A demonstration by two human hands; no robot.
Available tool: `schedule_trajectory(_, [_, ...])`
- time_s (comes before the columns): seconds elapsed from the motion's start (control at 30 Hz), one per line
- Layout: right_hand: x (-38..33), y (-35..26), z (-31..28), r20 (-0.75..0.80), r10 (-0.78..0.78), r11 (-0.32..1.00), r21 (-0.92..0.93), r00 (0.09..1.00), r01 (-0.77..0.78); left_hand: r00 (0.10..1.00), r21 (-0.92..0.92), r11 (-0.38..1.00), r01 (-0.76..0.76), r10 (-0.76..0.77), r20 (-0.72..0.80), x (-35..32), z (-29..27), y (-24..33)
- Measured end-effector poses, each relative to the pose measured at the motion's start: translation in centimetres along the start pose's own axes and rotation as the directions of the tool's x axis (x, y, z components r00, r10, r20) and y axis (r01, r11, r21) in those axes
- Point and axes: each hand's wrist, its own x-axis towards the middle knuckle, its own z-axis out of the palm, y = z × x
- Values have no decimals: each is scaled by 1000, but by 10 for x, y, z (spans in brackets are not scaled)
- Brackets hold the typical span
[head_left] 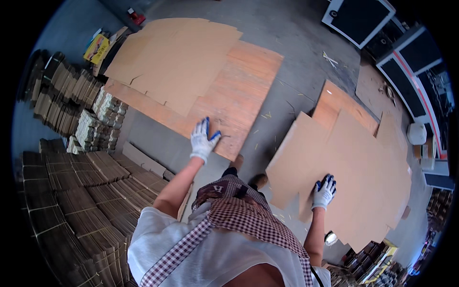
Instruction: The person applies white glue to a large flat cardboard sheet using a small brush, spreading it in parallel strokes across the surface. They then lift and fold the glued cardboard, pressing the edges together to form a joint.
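My left hand (204, 142), in a white work glove with blue-coated fingers, is open. Its fingers are spread at the near edge of a reddish-brown wooden board (256, 71); whether they touch it I cannot tell. On that board lies a flat brown cardboard sheet (177, 52) with cut slots and a stepped outline. To the right, my right hand (324, 192), gloved alike, lies over the near left part of another large cardboard sheet (363, 172). Its fingers point away from me, slightly apart, with nothing seen in them. Beneath this sheet, a second wooden board (342, 107) shows at the far side.
Strapped stacks of flattened cardboard (86, 201) fill the lower left, with pale bundled pieces (95, 119) beyond. White-framed machines with dark panels (416, 71) stand at the far right, near a white bucket (417, 134). Yellow scraps litter the grey floor (272, 103) between the boards.
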Motion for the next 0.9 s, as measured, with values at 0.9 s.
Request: schedule_trajectory(0.9, [39, -22, -13, 312, 252, 958, 51, 916, -281, 975, 230, 969, -94, 43, 217, 100, -36, -125])
